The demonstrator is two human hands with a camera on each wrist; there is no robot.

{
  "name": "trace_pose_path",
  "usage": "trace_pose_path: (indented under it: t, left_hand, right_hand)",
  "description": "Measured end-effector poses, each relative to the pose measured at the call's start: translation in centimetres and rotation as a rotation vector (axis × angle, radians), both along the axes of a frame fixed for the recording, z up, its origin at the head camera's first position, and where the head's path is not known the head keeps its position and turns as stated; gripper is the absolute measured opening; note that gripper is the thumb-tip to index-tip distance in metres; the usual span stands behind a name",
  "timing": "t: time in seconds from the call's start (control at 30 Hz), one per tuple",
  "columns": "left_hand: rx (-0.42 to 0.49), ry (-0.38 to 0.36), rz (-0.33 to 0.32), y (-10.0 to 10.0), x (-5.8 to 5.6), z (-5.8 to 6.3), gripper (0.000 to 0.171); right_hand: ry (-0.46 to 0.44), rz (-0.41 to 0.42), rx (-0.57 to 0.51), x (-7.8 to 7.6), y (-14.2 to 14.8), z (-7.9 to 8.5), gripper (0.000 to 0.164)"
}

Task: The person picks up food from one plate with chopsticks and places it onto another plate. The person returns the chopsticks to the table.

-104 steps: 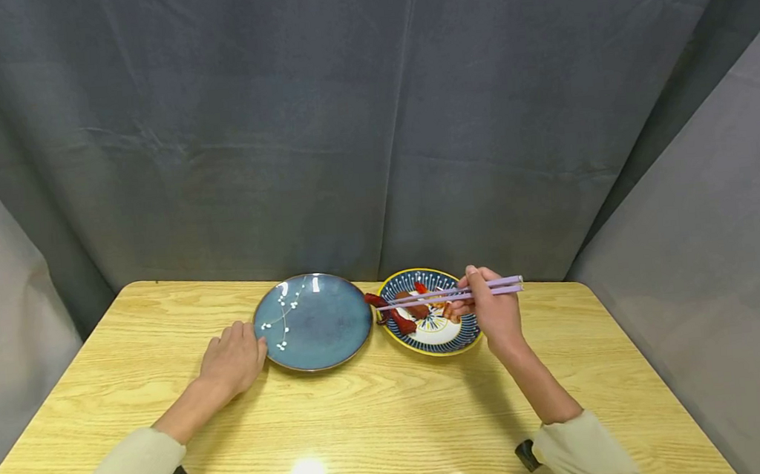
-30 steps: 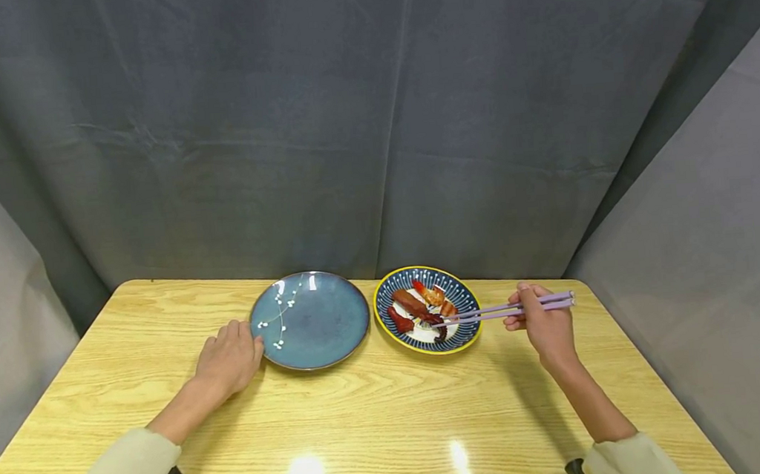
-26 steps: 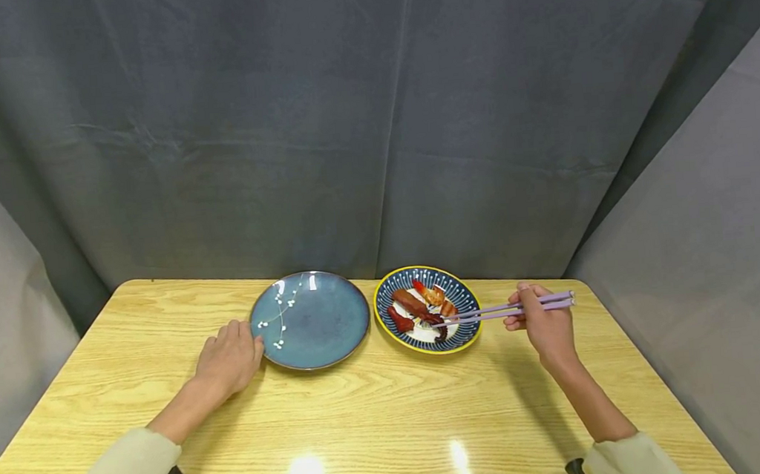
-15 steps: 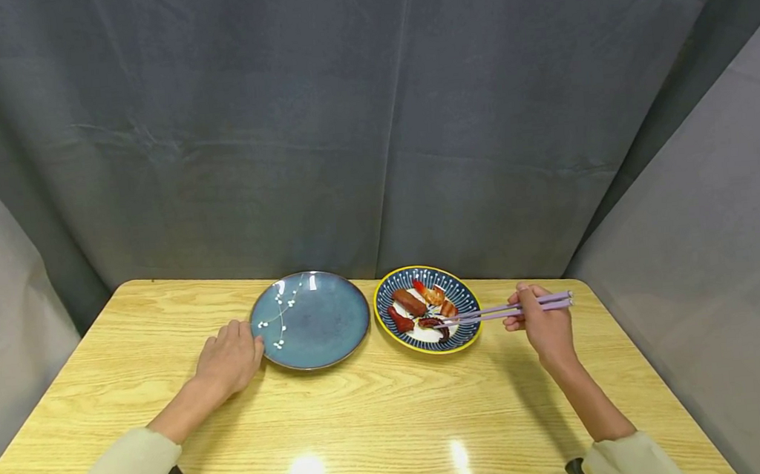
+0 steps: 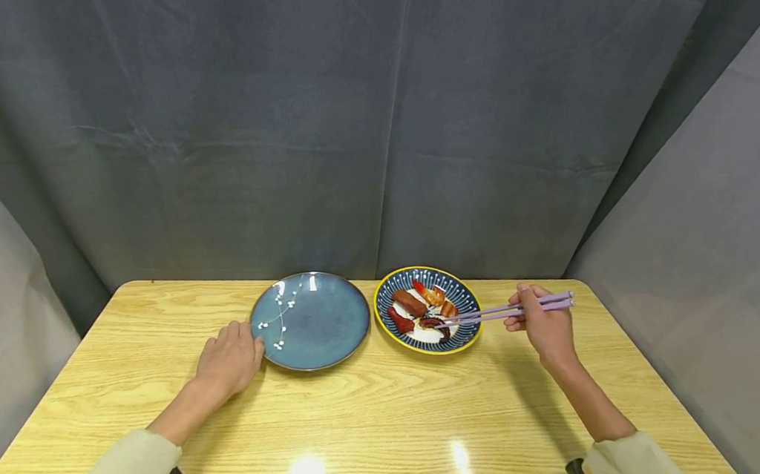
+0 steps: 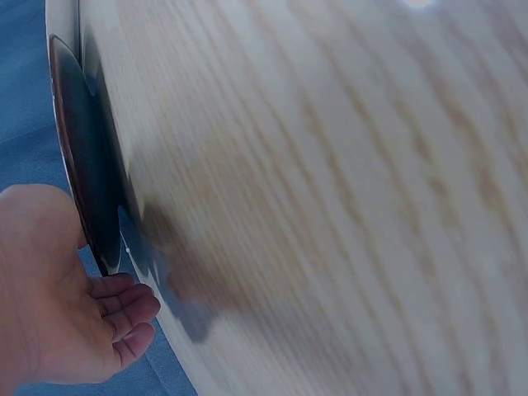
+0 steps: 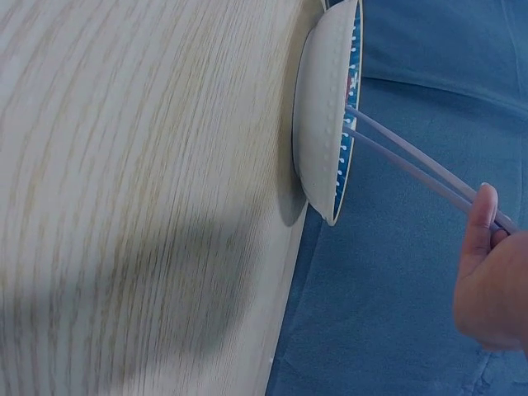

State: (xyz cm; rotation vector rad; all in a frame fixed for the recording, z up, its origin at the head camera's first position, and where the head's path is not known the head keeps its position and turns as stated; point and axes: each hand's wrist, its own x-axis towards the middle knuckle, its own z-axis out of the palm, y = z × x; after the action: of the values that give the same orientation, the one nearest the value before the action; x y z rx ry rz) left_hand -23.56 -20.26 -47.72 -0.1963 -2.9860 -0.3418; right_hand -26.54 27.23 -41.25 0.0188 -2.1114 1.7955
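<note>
My left hand (image 5: pixel 231 356) pinches the left rim of a blue plate (image 5: pixel 319 320) decorated with a white blossom branch. In the left wrist view, curled fingers (image 6: pixel 128 309) lie at the plate's edge, with the thumb mostly hidden. My right hand (image 5: pixel 542 321) grips a pair of lilac chopsticks (image 5: pixel 493 314) that slant leftward into a patterned bowl (image 5: pixel 385 326) with a yellow rim. Their tips are right at a dark, curled food piece (image 5: pixel 443 332) on the bowl's near side. Also in the bowl are a brown piece (image 5: pixel 408 302), a red piece (image 5: pixel 400 321) and a shrimp-like piece (image 5: pixel 430 292).
Plate and bowl stand side by side, slightly apart, near the far edge of the wooden table (image 5: pixel 341 419). A grey curtain (image 5: pixel 264 127) hangs behind it, and pale cloth (image 5: pixel 719 203) closes off the sides.
The chopsticks have moved right from beside the plate, bringing the dark piece into the bowl's near side. During the last second that piece sank away from the brown one. My left hand stayed put.
</note>
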Motion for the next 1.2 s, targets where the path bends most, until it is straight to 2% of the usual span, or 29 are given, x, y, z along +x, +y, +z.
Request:
trace_pose_path:
  t: [0.43,1.2]
  left_hand:
    - [0.013,0.023,-0.003,-0.02,0.01,-0.09,0.029]
    - [0.008,0.022,-0.005,-0.01,0.01,0.01,0.030]
  right_hand:
    - [-0.024,-0.011,-0.004,-0.12,0.09,-0.10,0.040]
    - [-0.041,0.024,-0.030,-0.13,0.35,-0.27,0.039]
